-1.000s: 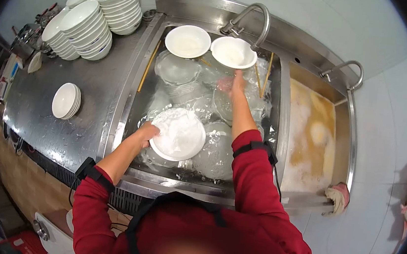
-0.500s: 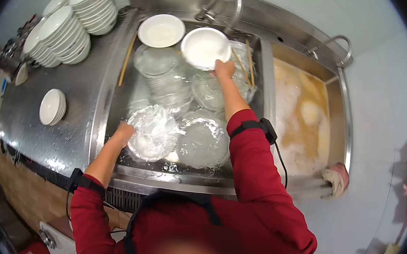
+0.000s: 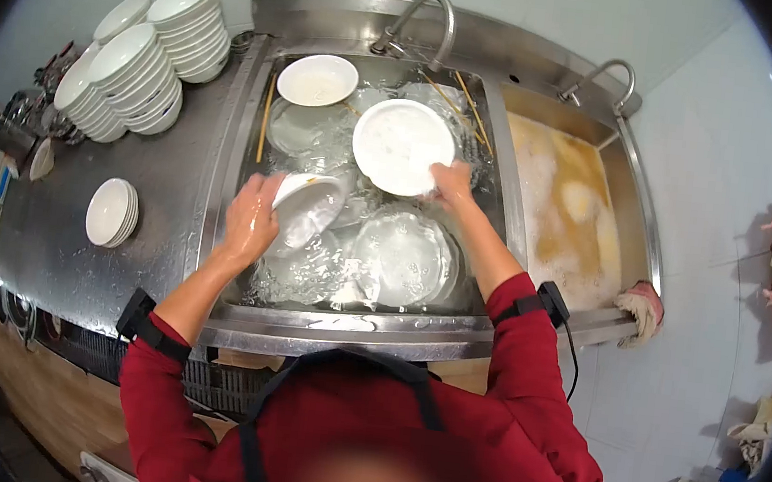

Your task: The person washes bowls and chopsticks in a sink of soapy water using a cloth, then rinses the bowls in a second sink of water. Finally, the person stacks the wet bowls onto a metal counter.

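Observation:
My left hand (image 3: pixel 253 215) grips the rim of a tilted white bowl (image 3: pixel 312 214) over the water in the left sink (image 3: pixel 340 324). In my right hand (image 3: pixel 451 183) is the edge of another white bowl (image 3: pixel 403 146), its inside facing up, with water and a few bubbles on it. Behind them a third white bowl (image 3: pixel 318 80) sits at the water's surface. Several dishes lie under the water, among them a round one (image 3: pixel 401 257) near the front; ripples blur the others.
Tall stacks of white bowls (image 3: pixel 135 74) stand on the steel counter (image 3: pixel 154 207) at left, with a short stack of small bowls (image 3: pixel 112 212). Chopsticks (image 3: pixel 265 120) lie along the sink. To the right, a second sink holds foamy brownish water (image 3: pixel 563 213). Two faucets (image 3: pixel 447 31) arch behind.
My left hand has risen from the water with a bowl, tilting it. My right hand has brought its bowl nearer and slightly to the right. The water is more stirred.

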The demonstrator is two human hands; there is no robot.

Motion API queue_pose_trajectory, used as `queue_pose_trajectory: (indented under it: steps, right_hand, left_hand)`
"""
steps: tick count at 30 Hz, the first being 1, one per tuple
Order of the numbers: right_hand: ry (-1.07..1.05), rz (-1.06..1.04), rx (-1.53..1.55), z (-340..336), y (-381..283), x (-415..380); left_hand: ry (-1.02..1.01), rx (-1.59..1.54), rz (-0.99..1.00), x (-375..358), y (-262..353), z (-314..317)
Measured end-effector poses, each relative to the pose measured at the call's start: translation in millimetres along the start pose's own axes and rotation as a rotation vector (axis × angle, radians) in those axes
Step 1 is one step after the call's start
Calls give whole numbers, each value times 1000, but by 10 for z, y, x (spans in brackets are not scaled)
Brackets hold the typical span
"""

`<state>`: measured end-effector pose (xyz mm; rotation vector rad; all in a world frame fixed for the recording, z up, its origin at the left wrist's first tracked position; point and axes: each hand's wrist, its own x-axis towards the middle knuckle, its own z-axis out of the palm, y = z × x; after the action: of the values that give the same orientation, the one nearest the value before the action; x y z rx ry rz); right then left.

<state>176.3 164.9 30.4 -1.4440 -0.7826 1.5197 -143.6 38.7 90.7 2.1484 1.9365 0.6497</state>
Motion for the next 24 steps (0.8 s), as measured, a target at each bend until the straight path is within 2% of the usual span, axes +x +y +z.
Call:
queue_pose_trajectory:
  steps: [1,2,4,5,7,8,10,12,13,14,16,18,19,20,22,24]
  right_hand:
    - [62,-271,-255,-39,-3,49]
    - [122,-543,-503,-79,-17,82]
    - [243,-696,-987,-45,-283,-3]
    - [243,-836,-1042,14,-402,-157]
    - [273,-1089,-1200,158,-580,-463]
    - [300,-1206,-1303,241,-642,-563]
    - [269,-1180,-1470,418,-725,-761]
    - [248,-1177,-1465,520,-685,-798]
    - [216,-1215,-1377,503,-655,-743]
    - [186,-1247,-1292,496,-615,-687]
    - [50,-1101,-1075,557,-613,-811]
    - [24,-1053,-1031,590,-522,-879]
    - [30,-988,-985,584,-512,-898]
    - [29,-991,-991,602,-531,-949]
    - [16,-955,-1101,697,-577,-1129]
    - [-1,-960,-1075,781,-605,-1239]
  left_hand:
    - [120,-41,154,9,30,-92]
    - [130,-44,139,28,57,-178]
    - [296,-61,376,118,74,-311]
    - [302,-55,362,165,67,-329]
    - [436,-140,502,264,55,-346]
    - [477,-209,493,321,65,-313]
    - [495,-434,406,432,96,-114]
    - [567,-494,367,509,194,18]
    - [599,-581,287,535,255,88]
    - [584,-627,212,550,258,162]
    - [551,-774,25,544,213,384]
    - [535,-794,-73,439,191,424]
    - [472,-950,-169,416,192,444]
    - [399,-1105,-263,405,203,460]
    - [399,-1169,-309,383,214,481]
    - [399,-1279,-409,348,177,474]
